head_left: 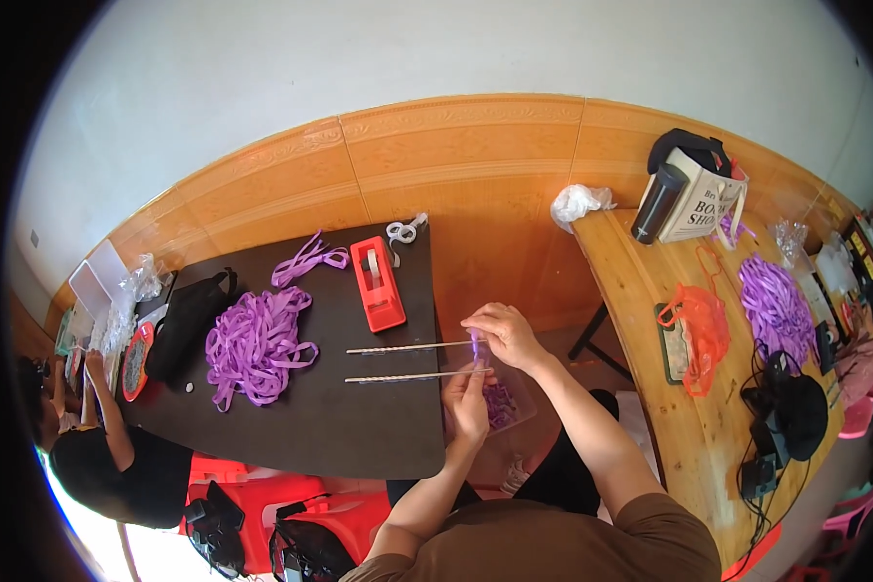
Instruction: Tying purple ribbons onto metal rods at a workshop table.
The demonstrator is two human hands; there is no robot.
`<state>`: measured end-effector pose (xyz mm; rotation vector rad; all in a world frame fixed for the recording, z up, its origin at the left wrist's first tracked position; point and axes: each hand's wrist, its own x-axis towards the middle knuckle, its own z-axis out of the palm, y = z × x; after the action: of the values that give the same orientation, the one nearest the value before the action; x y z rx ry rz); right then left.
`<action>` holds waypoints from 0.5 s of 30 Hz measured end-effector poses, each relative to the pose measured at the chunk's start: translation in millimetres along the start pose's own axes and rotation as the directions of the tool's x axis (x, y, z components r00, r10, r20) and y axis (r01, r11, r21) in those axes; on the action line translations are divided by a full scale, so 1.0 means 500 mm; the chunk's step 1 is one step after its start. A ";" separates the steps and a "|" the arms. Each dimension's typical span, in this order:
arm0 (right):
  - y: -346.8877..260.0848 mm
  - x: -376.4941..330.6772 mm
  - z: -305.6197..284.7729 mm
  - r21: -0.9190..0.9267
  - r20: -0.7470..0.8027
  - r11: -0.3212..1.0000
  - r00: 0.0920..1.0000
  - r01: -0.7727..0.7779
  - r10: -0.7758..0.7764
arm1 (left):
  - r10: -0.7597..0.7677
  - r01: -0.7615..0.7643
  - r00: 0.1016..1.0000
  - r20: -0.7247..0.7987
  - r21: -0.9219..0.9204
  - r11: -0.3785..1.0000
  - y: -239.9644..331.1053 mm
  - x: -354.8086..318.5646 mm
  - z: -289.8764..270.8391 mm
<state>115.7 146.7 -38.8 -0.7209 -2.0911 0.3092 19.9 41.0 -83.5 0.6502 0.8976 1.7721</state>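
Dark table (359,427), two thin rods (407,361) at its edge, left hand (468,403) and right hand (502,333) each pinched shut on purple ribbon (478,341).

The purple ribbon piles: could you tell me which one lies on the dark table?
The larger pile of purple ribbon, left of the red tape dispenser; the other pile lies on the wooden table.

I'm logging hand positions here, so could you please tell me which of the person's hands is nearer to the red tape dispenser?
The right hand, up beside the upper rod's end, is nearer to the red tape dispenser. The left hand sits lower, past the dark table's edge.
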 end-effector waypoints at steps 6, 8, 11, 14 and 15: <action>0.019 -0.081 0.067 0.122 0.061 0.981 0.988 -0.149 0.143 | 0.008 -0.008 1.000 0.006 0.111 0.994 -0.016 0.009 -0.025; 0.031 -0.139 0.101 0.144 0.087 0.965 0.974 -0.220 0.209 | -0.003 -0.007 0.997 0.074 0.126 0.992 -0.020 0.008 -0.029; 0.012 -0.228 0.151 0.252 0.114 0.873 0.908 -0.418 0.402 | -0.059 0.043 0.995 0.077 0.202 0.978 -0.023 0.007 -0.050; -0.009 -0.302 0.180 0.315 0.239 0.711 0.778 -0.628 0.581 | -0.164 0.151 0.984 0.064 0.170 0.974 -0.018 0.003 -0.060; -0.013 -0.326 0.187 0.282 0.346 0.641 0.699 -0.714 0.626 | -0.226 0.217 0.973 0.045 0.154 0.964 -0.012 -0.006 -0.059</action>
<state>110.3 48.1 -199.0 -1.2438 -1.7684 1.2563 1.6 31.5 -105.2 0.6688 1.0248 1.4881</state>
